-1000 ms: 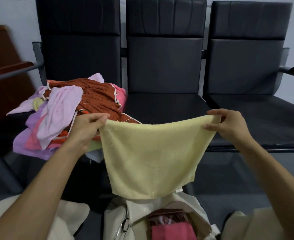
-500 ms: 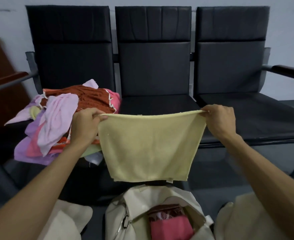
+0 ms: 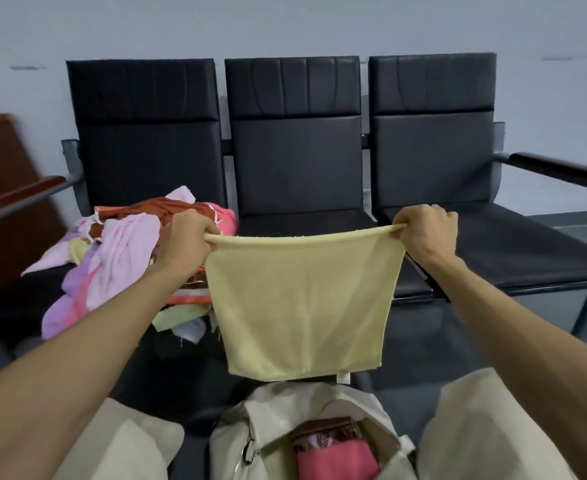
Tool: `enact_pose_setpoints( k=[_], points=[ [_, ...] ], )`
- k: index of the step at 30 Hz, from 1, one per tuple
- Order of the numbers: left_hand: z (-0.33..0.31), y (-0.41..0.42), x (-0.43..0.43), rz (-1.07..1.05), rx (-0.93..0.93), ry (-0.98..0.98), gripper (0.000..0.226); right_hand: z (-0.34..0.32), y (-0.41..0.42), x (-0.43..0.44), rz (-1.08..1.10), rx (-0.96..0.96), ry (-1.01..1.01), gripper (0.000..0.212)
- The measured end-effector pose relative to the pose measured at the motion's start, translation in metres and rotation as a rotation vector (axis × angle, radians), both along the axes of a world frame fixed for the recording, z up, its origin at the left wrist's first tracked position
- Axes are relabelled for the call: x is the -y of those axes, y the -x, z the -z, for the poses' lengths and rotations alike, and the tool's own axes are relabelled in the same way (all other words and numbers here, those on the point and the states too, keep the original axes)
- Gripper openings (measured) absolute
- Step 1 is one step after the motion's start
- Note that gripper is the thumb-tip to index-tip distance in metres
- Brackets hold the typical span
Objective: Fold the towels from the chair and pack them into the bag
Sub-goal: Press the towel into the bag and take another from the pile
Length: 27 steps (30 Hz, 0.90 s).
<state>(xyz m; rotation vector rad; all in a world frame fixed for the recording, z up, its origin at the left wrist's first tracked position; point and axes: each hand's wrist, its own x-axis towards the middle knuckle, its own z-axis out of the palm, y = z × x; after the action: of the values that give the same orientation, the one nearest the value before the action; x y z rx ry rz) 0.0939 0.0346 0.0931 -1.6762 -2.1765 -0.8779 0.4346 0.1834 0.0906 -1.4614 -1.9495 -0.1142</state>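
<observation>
While I hold the yellow towel (image 3: 302,306) stretched in the air in front of the middle chair seat (image 3: 305,220), my left hand (image 3: 184,240) and right hand (image 3: 427,233) each pinching a top corner in curled fingers (image 3: 212,227), I judge the task far from done. This towel is not yet folded small. A heap of towels (image 3: 122,258) spills over the front edge of the left chair (image 3: 146,150). The open bag (image 3: 271,420) on the floor below shows only a pink folded piece (image 3: 337,460).

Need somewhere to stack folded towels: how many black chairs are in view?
3, side by side: left chair under the towel pile, middle chair behind the yellow towel, right chair beside it. None looks hidden.
</observation>
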Motion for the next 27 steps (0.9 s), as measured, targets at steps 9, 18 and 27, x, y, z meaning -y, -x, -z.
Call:
enact_pose_setpoints(
  k=[9, 18, 27],
  points=[
    [-0.004, 0.007, 0.008, 0.189, 0.101, 0.227, 0.029, -0.004, -0.009, 0.0, -0.085, -0.148, 0.238, 0.018],
    [-0.003, 0.003, 0.013, 0.134, 0.168, 0.201, 0.017, -0.006, -0.003, 0.009, 0.013, -0.032, 0.227, 0.031],
    [-0.005, 0.007, -0.019, 0.026, 0.577, -0.021, 0.015, -0.007, 0.016, -0.024, -0.056, -0.256, 0.186, 0.03]
  ],
)
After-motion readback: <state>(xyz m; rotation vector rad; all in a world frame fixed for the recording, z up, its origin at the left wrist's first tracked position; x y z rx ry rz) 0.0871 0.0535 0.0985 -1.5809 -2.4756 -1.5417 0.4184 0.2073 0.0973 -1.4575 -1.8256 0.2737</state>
